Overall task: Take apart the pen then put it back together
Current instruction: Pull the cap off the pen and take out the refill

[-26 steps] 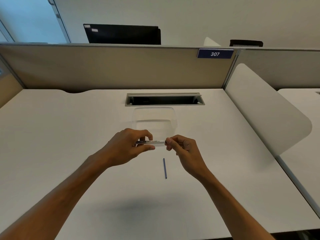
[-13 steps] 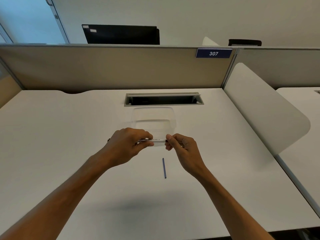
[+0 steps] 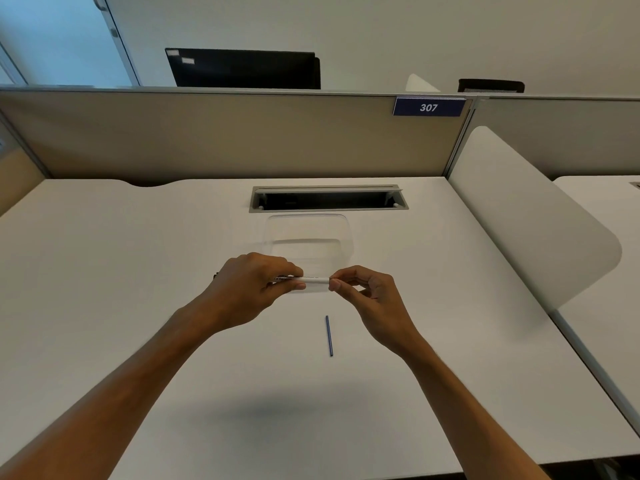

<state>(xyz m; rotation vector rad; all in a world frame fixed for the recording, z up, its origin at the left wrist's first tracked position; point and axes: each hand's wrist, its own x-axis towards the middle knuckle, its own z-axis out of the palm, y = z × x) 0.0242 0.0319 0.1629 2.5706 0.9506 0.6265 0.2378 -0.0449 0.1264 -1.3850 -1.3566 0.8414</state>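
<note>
Head view: both forearms come up from the bottom corners of the frame and meet just below centre, raised over the white counter (image 3: 121, 271). The left hand (image 3: 249, 289) sits knuckles-up, fingers curled over, wrist angled in toward the middle. Its grip is closed around the left part of the pen barrel (image 3: 311, 280), thumb underneath and fingers folded on top, so most of that end is hidden inside the fist. The barrel itself lies level, running left to right across the centre of the frame, white with a dark printed label near the left hand. The right hand (image 3: 374, 292) comes in from the lower right, palm turned toward the left, with thumb and forefinger pinched tight at the barrel's right tip; the other fingers are loosely bent behind. Whether a small part is pinched there, I can't tell. Below the hands, lower centre, a thin blue refill (image 3: 329, 336) lies loose on the counter, pointing almost straight up the frame. Just above the hands sits a clear plastic container (image 3: 310, 233), and above that a cable slot (image 3: 327, 199) in the counter
</note>
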